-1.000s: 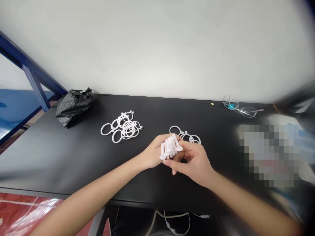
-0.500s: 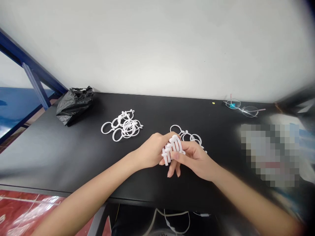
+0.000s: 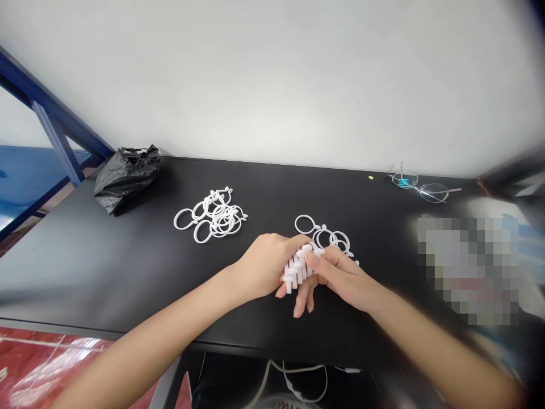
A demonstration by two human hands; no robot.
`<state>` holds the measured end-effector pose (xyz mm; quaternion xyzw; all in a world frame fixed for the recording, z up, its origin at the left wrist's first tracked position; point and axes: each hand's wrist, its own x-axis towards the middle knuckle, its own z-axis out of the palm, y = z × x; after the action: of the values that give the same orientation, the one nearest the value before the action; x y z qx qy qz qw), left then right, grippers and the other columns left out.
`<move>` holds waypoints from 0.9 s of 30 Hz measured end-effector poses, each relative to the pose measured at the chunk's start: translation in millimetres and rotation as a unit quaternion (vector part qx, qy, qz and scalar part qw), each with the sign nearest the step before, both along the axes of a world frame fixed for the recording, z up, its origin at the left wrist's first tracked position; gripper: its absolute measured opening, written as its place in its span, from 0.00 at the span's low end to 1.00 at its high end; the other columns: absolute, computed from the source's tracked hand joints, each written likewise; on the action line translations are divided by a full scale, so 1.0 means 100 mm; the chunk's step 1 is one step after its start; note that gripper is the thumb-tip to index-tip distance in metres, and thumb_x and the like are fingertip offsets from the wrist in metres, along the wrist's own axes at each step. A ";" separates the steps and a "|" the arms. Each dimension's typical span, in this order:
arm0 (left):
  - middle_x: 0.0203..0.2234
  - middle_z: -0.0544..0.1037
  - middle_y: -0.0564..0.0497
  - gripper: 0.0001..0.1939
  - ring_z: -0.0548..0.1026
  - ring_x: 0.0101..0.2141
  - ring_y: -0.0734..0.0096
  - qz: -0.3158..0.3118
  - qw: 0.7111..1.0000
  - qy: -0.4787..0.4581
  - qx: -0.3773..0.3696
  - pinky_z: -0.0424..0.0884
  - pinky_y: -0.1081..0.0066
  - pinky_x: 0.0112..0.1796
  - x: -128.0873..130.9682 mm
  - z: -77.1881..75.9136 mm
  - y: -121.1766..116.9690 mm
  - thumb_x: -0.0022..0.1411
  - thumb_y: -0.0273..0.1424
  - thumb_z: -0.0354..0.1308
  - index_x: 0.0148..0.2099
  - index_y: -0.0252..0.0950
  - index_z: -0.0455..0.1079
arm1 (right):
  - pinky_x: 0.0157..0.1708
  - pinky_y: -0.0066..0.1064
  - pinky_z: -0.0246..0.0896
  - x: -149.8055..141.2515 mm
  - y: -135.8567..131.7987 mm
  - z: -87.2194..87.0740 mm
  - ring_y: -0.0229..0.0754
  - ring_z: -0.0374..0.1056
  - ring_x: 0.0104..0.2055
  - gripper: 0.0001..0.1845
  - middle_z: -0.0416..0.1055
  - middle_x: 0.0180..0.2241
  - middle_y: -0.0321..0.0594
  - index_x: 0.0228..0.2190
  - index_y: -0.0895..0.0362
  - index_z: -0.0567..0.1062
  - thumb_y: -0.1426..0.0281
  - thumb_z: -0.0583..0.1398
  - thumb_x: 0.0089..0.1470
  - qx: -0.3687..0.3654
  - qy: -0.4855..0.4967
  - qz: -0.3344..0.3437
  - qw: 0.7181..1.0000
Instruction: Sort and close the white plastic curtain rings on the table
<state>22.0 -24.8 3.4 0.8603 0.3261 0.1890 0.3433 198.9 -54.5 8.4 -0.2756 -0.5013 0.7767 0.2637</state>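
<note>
From where I sit at the remote feed, the black table (image 3: pixel 140 272) fills most of the view, with the crumpled black plastic bag (image 3: pixel 128 177) lying at its far left. Above the near part of the table, the left hand (image 3: pixel 264 267) is curled round the left side of a bundle of white rings (image 3: pixel 294 272), its thumb lying along the top. The right hand (image 3: pixel 346 277) meets it from the other side, pressing its thumb on the bundle's right end against the index finger; I can't tell which hand owns the fingertips hanging below. On the table behind them lie a tangled left heap (image 3: pixel 223 218) of similar rings and, just beyond the right hand, a looser right heap (image 3: pixel 332 237). The bundle itself is between the two hands, clear of the table, its bands packed side by side like ribs. I judge it very light, probably thin moulded plastic: springy rather than soft, smooth enough for bands to slide over each other, and unlikely to break unless a hoop is bent hard. Loose, I'd expect it to fan out, so I'd hold it across the whole row of broad edges, thumb opposite fingers, with even pressure. The smallest parts I can make out are the rounded tabs on the bands; they look handy for a pinch, but I'd guess they snag on neighbours.
</note>
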 end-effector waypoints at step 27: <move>0.28 0.77 0.51 0.10 0.72 0.22 0.73 -0.045 0.970 0.040 0.235 0.65 0.73 0.23 0.00 -0.06 0.02 0.68 0.30 0.50 0.47 0.30 0.67 | 0.23 0.24 0.70 -0.02 -0.04 0.01 0.40 0.77 0.24 0.15 0.77 0.21 0.39 0.23 0.63 0.78 0.63 0.68 0.50 -0.049 -0.082 -0.006 0.995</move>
<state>22.4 -22.7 -3.0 0.9374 0.2474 0.2099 0.1263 196.9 -58.6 9.8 -0.3542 -0.4808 0.7736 0.2120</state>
